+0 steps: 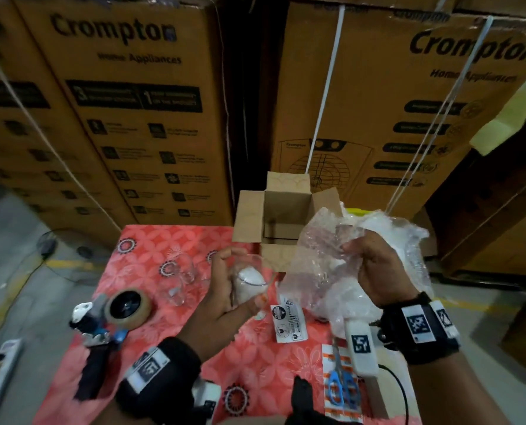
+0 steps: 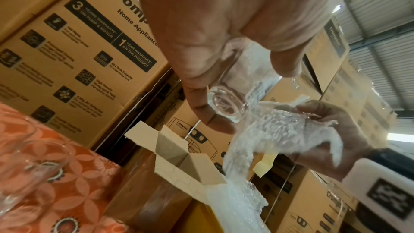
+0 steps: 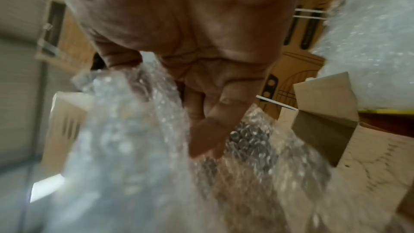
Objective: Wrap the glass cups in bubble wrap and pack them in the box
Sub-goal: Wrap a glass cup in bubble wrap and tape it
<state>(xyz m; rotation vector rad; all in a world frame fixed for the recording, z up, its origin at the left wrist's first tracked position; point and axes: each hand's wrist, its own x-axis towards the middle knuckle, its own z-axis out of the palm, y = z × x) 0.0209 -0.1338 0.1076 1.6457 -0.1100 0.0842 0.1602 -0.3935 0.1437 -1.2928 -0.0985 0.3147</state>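
Nearest the person: blue-handled scissors (image 1: 343,391) on the bench (image 1: 151,240), printed labels (image 1: 287,322) just beyond. Tape dispenser (image 1: 114,317) at the near left. Left hand (image 1: 225,299), grip wrapped round a glass cup (image 1: 251,282), raised above the bench. Right hand (image 1: 375,271), grip clenched on a bubble wrap sheet (image 1: 323,250), level with the cup, apart from it. Two more glass cups (image 1: 179,280) stand on the bench. Farther back, small box (image 1: 281,222), flaps open. Behind, stacked Crompton cartons (image 1: 139,102).
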